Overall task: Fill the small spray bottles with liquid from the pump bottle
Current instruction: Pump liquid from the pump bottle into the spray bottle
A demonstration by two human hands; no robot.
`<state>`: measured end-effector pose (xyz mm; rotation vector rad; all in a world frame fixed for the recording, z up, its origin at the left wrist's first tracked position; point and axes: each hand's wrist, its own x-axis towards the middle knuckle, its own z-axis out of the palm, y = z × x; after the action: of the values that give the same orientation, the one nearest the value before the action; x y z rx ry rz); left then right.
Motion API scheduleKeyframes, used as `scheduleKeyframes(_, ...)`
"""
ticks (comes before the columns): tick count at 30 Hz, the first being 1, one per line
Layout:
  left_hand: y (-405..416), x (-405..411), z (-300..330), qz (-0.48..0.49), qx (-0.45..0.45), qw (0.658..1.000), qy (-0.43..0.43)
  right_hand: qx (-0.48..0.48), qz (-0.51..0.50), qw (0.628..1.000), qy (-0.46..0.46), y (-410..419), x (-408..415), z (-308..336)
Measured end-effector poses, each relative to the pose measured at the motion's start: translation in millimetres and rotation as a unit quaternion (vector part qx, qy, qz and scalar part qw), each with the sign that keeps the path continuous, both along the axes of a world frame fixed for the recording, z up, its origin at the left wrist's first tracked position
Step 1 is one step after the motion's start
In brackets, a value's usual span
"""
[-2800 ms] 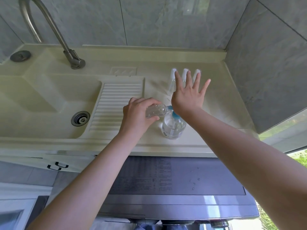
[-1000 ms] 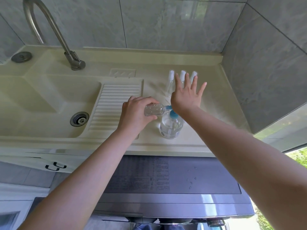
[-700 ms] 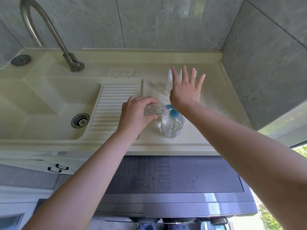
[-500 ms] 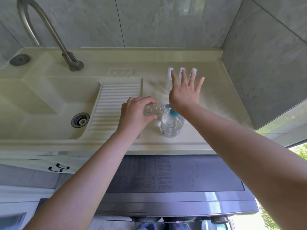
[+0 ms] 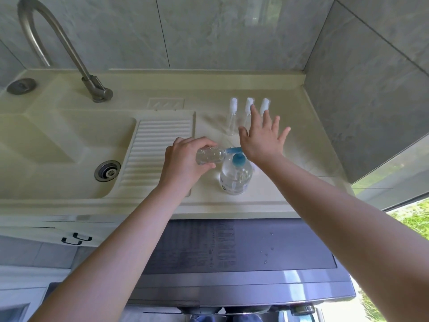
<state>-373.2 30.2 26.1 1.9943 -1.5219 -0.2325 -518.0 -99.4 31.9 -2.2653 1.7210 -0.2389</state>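
Observation:
A clear pump bottle (image 5: 235, 178) with a blue pump head (image 5: 238, 160) stands near the counter's front edge. My left hand (image 5: 183, 165) grips a small clear spray bottle (image 5: 210, 155), tilted on its side, with its mouth at the blue spout (image 5: 232, 150). My right hand (image 5: 261, 138) hovers above the pump with its fingers spread and straight; its heel sits over the pump head. Behind it stand three small spray bottles (image 5: 232, 112) with white caps, two partly hidden by my fingers.
A cream sink basin (image 5: 58, 147) with a drain (image 5: 107, 170) and a ribbed washboard (image 5: 157, 145) lies to the left. A metal tap (image 5: 69, 45) rises at the back. Grey tiled walls (image 5: 359, 101) close the right side. A dark appliance top (image 5: 232, 247) lies below the counter.
My right hand rose off the pump head, came back down and has lifted again, its fingers staying spread. My left hand has kept the small bottle at the spout.

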Motion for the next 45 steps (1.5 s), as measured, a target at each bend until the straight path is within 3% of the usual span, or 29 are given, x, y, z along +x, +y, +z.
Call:
scheduleKeyframes(4,-3,-2,0,0.0,0.001,1.0,0.014,0.052,0.006,0.998,0.026,10,0,-9)
scheduleKeyframes(12,-3,-2,-1,0.002,-0.004,1.0,-0.001,0.035,0.032,0.996,0.08,1,-3,1)
scheduleKeyframes(15,-2,-3,0,0.001,0.002,1.0,0.003,0.077,0.025,0.994,0.067,9,0,-8)
scheduleKeyframes(22,-1,-3,2,0.004,0.004,1.0,-0.001,0.041,0.033,0.996,0.076,7,-3,1)
scheduleKeyframes(28,0,-3,3,0.001,0.002,1.0,0.0,0.078,0.023,0.995,0.062,11,-1,-2)
scheduleKeyframes(40,3,-3,3,0.009,0.012,1.0,0.0,0.049,0.035,0.995,0.081,15,-1,-5)
scheduleKeyframes(45,3,-4,4,0.011,0.01,1.0,0.012,-0.036,0.046,0.994,0.087,15,-4,2)
